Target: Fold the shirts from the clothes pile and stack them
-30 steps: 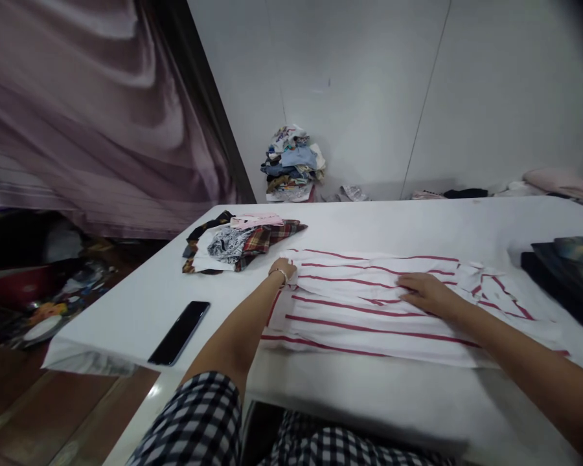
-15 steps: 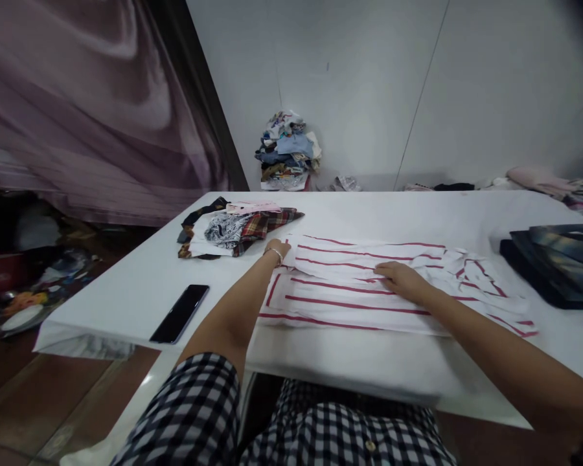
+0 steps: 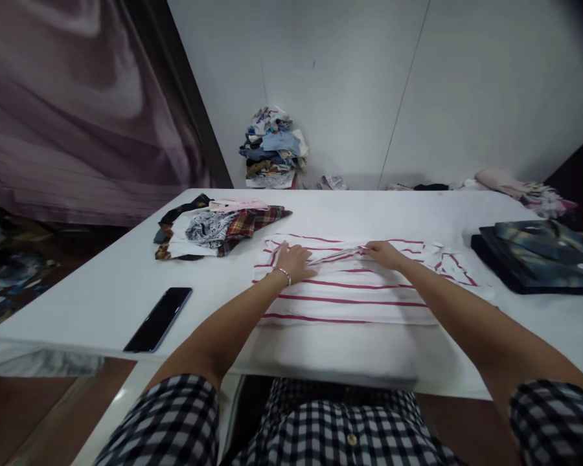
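Observation:
A white shirt with red stripes (image 3: pixel 344 301) lies lengthwise on the white table (image 3: pixel 214 304) before me, its right end crumpled. My left hand (image 3: pixel 295 262), a bracelet at its wrist, rests on the shirt's left part with the fingers spread and the thumb apart. On the upper middle of the shirt, my right hand (image 3: pixel 383 254) pinches a raised fold of the cloth between thumb and fingers. A gathered crease runs between the two hands.
A black phone (image 3: pixel 159 320) lies at the table's front left. Behind it is a pile of mixed clothes (image 3: pixel 208 230). Folded dark garments (image 3: pixel 539 259) sit on the right. A tall clothes stack (image 3: pixel 272 152) stands by the wall, with more clothes (image 3: pixel 519 188) at the far right.
My left hand has moved from the shirt's left edge inward onto the cloth, its fingers spreading. My right hand has shifted up and lifted a fold. The view has swung slightly right.

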Demonstrator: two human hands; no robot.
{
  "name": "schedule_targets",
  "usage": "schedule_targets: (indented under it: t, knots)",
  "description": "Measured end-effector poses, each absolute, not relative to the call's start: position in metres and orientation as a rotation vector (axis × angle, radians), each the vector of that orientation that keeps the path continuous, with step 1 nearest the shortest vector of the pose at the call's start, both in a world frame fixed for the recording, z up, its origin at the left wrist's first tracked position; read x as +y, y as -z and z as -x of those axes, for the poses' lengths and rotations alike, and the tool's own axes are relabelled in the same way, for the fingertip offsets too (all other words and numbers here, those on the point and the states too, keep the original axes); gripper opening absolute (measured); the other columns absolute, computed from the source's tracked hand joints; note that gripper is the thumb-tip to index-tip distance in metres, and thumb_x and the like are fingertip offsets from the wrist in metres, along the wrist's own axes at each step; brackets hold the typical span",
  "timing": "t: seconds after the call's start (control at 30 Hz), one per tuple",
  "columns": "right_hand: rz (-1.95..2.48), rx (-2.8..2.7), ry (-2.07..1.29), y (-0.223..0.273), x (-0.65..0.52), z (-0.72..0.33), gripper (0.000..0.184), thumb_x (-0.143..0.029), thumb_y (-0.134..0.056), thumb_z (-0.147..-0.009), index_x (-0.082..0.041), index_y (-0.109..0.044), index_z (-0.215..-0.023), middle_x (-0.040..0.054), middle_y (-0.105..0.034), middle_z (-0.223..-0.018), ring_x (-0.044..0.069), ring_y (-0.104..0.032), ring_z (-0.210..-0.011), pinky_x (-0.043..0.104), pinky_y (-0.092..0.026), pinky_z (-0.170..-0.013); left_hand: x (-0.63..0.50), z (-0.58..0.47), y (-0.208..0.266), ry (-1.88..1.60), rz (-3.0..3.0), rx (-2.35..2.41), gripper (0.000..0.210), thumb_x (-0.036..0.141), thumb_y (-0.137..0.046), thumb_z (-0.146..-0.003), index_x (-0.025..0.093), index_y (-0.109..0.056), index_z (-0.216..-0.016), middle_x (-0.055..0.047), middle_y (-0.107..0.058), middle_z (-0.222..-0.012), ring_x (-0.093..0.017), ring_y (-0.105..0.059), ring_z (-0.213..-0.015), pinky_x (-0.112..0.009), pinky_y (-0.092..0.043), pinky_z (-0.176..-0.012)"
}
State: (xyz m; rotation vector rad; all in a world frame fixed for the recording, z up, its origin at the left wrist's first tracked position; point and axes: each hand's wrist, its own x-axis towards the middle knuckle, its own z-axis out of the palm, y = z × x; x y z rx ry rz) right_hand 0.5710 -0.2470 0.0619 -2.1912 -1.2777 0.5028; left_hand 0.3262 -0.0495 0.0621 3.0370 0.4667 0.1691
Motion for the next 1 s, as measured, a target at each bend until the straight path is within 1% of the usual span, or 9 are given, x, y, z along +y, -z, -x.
schedule_targets:
  t: [0.13, 0.23, 0.37, 0.43, 0.57, 0.67, 0.8, 0.9, 1.0]
  knots:
    - [2.19, -1.292, -0.491, -0.066, -0.249, -0.569, 0.038, -0.051, -0.046, -0.082, -0.018, -0.065, -0.082, 0.0014, -0.063, -0.071, 0.017, -0.053, -0.067, 0.027, -0.04, -0.062, -0.048, -0.335, -0.063, -0.039, -3.086, 0.611, 0.02, 0.024, -0.052, -0.084, 0.02, -0.067, -0.095, -0.01, -0.067, -0.105, -0.025, -0.054, -0.109, -0.05, -0.013, -0.111]
    - [2.187, -1.351, -0.44, -0.069, -0.252, -0.568, 0.035, -0.046, -0.044, -0.083, -0.018, -0.064, -0.078, 0.0015, -0.063, -0.069, 0.016, -0.053, -0.065, 0.027, -0.04, -0.06, -0.039, -0.336, -0.071, -0.034, -3.109, 0.704, 0.026, 0.011, -0.045, -0.083, 0.018, -0.069, -0.091, -0.011, -0.069, -0.099, -0.024, -0.057, -0.103, -0.046, -0.018, -0.108]
    - [2.16, -1.411, -0.343, -0.07, -0.265, -0.562, 0.027, -0.034, -0.043, -0.084, -0.02, -0.066, -0.082, 0.0029, -0.068, -0.081, 0.018, -0.059, -0.075, 0.027, -0.044, -0.068, -0.033, -0.322, -0.075, -0.186, -3.166, 0.605, 0.032, 0.006, -0.042, -0.082, 0.017, -0.067, -0.099, -0.012, -0.067, -0.103, -0.023, -0.057, -0.101, -0.042, -0.027, -0.101]
    - [2.16, -1.501, -0.32, -0.067, -0.276, -0.555, 0.026, -0.03, -0.042, -0.085, -0.022, -0.066, -0.087, 0.0028, -0.07, -0.087, 0.019, -0.061, -0.08, 0.028, -0.045, -0.072, -0.035, -0.31, -0.071, -0.22, -3.197, 0.491, 0.033, 0.004, -0.041, -0.082, 0.017, -0.066, -0.099, -0.012, -0.067, -0.102, -0.023, -0.057, -0.099, -0.042, -0.031, -0.096]
    - [2.163, -1.742, -0.252, -0.051, -0.295, -0.539, 0.027, -0.023, -0.044, -0.085, -0.023, -0.067, -0.1, 0.0062, -0.069, -0.106, 0.022, -0.062, -0.096, 0.034, -0.047, -0.084, -0.042, -0.289, -0.054, -0.091, -3.214, 0.297, 0.028, 0.005, -0.043, -0.084, 0.017, -0.066, -0.094, -0.011, -0.066, -0.098, -0.023, -0.058, -0.096, -0.04, -0.037, -0.088]
    - [2.175, -1.809, -0.101, -0.038, -0.301, -0.532, 0.033, -0.017, -0.045, -0.083, -0.021, -0.065, -0.109, 0.0094, -0.066, -0.115, 0.024, -0.059, -0.107, 0.04, -0.046, -0.093, -0.047, -0.283, -0.049, -0.135, -3.223, 0.325, 0.028, 0.006, -0.045, -0.084, 0.017, -0.065, -0.099, -0.011, -0.064, -0.105, -0.023, -0.057, -0.099, -0.04, -0.039, -0.086]
    - [2.16, -1.833, -0.01, -0.028, -0.304, -0.53, 0.04, -0.014, -0.047, -0.08, -0.022, -0.064, -0.115, 0.0096, -0.063, -0.122, 0.026, -0.057, -0.114, 0.045, -0.044, -0.098, -0.05, -0.282, -0.051, -0.12, -3.218, 0.378, 0.031, 0.005, -0.044, -0.083, 0.018, -0.065, -0.101, -0.01, -0.064, -0.111, -0.023, -0.056, -0.103, -0.04, -0.041, -0.088]
    - [2.101, -1.912, -0.086, -0.03, -0.31, -0.528, 0.042, -0.018, -0.049, -0.08, -0.022, -0.064, -0.119, 0.0103, -0.057, -0.132, 0.026, -0.053, -0.12, 0.045, -0.042, -0.101, -0.049, -0.275, -0.051, -0.042, -3.143, 0.371, 0.035, 0.007, -0.049, -0.08, 0.019, -0.063, -0.109, -0.009, -0.062, -0.119, -0.023, -0.055, -0.109, -0.038, -0.042, -0.092]
    - [2.081, -1.927, -0.18, -0.035, -0.32, -0.526, 0.045, -0.029, -0.049, -0.086, -0.022, -0.056, -0.13, 0.0113, -0.049, -0.14, 0.027, -0.047, -0.127, 0.046, -0.036, -0.105, -0.048, -0.268, -0.052, -0.059, -3.053, 0.341, 0.035, 0.018, -0.056, -0.08, 0.021, -0.062, -0.114, -0.008, -0.061, -0.125, -0.023, -0.054, -0.113, -0.037, -0.042, -0.097]
